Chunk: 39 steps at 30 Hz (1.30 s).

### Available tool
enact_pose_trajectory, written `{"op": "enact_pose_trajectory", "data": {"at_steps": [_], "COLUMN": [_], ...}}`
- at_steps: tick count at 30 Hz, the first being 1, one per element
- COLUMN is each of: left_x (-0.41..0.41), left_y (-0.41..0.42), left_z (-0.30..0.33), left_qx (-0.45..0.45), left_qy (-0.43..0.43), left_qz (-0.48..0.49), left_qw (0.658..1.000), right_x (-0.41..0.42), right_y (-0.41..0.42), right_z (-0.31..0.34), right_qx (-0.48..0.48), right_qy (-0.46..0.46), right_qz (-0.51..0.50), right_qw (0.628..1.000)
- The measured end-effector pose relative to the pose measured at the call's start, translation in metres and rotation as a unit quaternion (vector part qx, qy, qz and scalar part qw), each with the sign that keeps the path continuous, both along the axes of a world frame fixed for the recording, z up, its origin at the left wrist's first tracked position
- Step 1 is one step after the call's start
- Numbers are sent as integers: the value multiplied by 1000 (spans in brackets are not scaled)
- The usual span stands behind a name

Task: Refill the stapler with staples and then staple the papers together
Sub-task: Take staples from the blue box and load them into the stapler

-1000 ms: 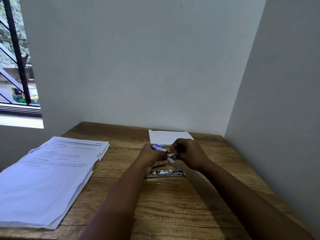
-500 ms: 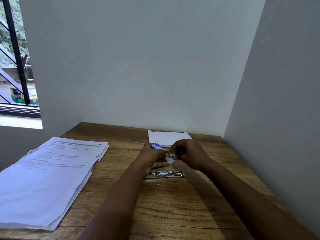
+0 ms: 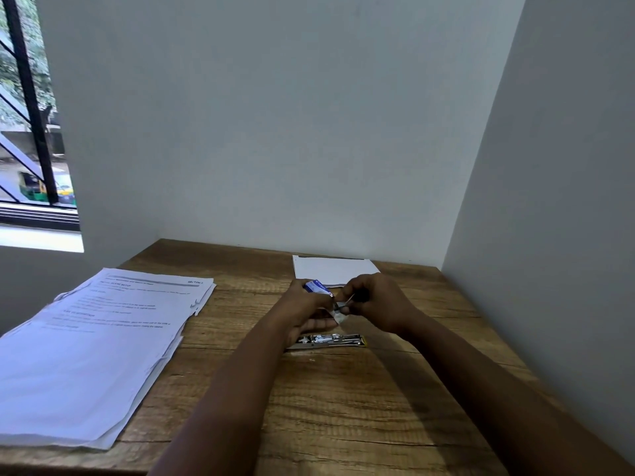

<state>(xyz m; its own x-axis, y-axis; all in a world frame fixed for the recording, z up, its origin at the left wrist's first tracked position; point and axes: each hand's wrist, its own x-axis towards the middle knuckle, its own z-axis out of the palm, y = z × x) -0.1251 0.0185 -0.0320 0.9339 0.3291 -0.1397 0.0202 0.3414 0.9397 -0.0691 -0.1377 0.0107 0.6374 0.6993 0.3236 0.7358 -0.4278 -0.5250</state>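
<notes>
Little has shifted — left hand still pinches the small blue-and-white staple box, right hand draws staples out; opened silver metal stapler unfilled, white printed papers unstapled.

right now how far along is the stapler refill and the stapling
Done: the stapler lies opened on the table, its metal track exposed. In hand: the left hand holds the small blue staple box while the right hand pulls something small from it, too small to identify. Left: loading staples, closing the stapler, and stapling the printed papers, which lie loose at the left.
</notes>
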Motion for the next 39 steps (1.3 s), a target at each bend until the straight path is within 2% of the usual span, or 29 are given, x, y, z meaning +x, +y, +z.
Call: {"op": "enact_pose_trajectory", "data": {"at_steps": [7,15,19,24,31,34,36,37,39], "left_x": [-1,-5,-6,-8,-9,-10,-9,-9,-8], "left_y": [0,-2,-3,-3,-4,-4,-3,-3,-2], "left_z": [0,3,5,6,8,8,8,8,8], "left_qx": [6,0,0,7,0,3,-4,-10,-17], "left_qy": [-2,-13,-22,-24,-19,-16,-8,-6,-3], "left_qz": [-3,-15,-25,-28,-24,-27,-22,-19,-17], "left_qw": [1000,1000,999,999,1000,1000,1000,1000,1000], "right_x": [0,-2,0,-1,-2,-2,-2,-1,0], "right_y": [2,3,3,1,4,3,3,3,2], "right_z": [-1,-5,-5,-4,-3,-2,-2,-2,1], "right_qx": [4,116,134,105,29,43,100,151,263], "right_qy": [2,152,170,146,34,33,83,142,292], "right_qz": [10,21,12,12,-19,-18,-23,-27,-37], "right_qw": [1000,981,976,984,999,998,991,978,919]}}
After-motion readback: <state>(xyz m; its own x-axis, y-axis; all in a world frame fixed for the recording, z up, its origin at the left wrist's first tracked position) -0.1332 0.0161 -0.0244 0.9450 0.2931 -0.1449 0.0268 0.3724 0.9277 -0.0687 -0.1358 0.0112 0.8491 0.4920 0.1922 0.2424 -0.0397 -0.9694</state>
